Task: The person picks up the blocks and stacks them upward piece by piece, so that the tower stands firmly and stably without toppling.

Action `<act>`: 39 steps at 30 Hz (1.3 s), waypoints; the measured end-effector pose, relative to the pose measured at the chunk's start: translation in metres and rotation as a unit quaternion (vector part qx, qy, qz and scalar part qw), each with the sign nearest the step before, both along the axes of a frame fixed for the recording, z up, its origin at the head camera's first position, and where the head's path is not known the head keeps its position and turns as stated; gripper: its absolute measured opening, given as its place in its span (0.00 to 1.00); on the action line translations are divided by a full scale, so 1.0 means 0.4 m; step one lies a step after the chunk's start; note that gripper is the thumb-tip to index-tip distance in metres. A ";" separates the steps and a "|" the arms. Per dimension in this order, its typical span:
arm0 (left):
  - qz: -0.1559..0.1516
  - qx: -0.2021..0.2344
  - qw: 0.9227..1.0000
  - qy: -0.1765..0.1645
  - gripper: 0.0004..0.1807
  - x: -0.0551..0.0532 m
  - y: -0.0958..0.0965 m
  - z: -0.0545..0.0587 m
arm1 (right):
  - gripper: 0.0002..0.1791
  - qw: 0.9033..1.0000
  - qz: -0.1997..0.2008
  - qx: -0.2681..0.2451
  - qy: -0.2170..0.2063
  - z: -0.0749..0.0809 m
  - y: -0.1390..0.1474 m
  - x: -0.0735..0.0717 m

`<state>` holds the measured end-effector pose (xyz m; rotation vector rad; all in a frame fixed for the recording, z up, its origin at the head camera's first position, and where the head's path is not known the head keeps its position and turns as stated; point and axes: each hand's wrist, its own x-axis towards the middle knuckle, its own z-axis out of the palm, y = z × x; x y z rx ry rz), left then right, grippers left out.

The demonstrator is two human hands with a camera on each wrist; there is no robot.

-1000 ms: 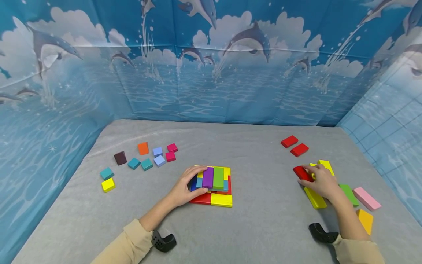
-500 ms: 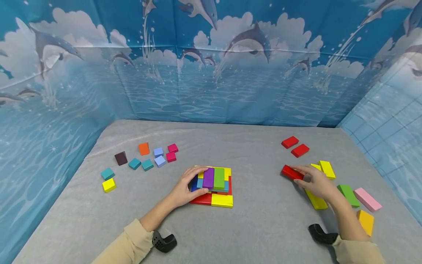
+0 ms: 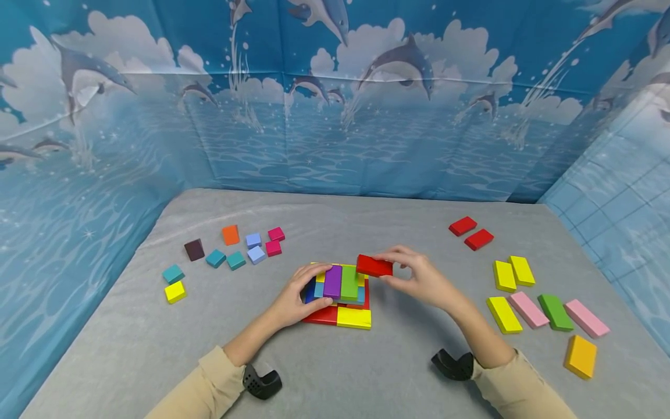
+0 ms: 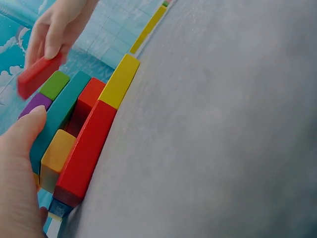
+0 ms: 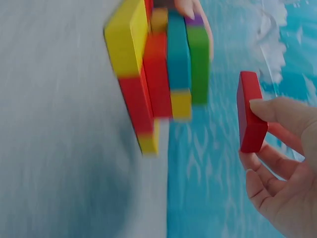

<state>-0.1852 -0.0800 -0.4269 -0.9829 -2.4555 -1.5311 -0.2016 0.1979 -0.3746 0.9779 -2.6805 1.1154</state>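
Observation:
A layered stack of coloured wooden blocks [image 3: 353,318] stands at the middle of the table. On its top lie a purple block [image 3: 332,282] and a green block [image 3: 349,283] side by side. My left hand [image 3: 295,297] holds the purple block lengthwise, thumb at the near end and fingers at the far end. Just right of the stack's top, my right hand [image 3: 421,280] pinches a red block [image 3: 374,266] between thumb and fingers. The right wrist view shows this red block [image 5: 251,111] in the air, apart from the green one.
Small blocks, among them an orange one [image 3: 230,235] and a yellow cube [image 3: 175,292], lie scattered at the left. To the right are two red blocks [image 3: 478,239], several yellow blocks [image 3: 504,315], pink blocks [image 3: 528,309], a green block [image 3: 556,312] and an orange-yellow block [image 3: 580,357].
My right hand has lifted the red block from beside the yellow blocks and carried it left to the stack, uncovering a pink block. The left hand stays where it was.

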 end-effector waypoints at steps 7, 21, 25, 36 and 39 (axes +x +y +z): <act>0.004 -0.001 1.000 -0.030 0.34 0.002 -0.001 0.001 | 0.22 1.000 0.018 0.001 -0.023 -0.012 -0.089 -0.016; 0.000 0.005 0.999 -0.041 0.37 -0.001 -0.002 -0.005 | 0.19 0.999 0.019 0.024 -0.030 -0.019 -0.133 -0.027; 0.003 -0.002 0.999 -0.045 0.37 0.000 -0.004 -0.006 | 0.19 0.999 0.026 0.024 -0.027 -0.024 -0.134 -0.029; 0.003 -0.002 0.999 -0.043 0.36 -0.002 -0.004 -0.010 | 0.21 0.999 0.016 0.027 -0.030 -0.037 -0.136 -0.028; 0.001 -0.002 0.999 -0.042 0.36 -0.002 -0.004 -0.009 | 0.21 0.999 0.018 0.023 -0.028 -0.040 -0.135 -0.029</act>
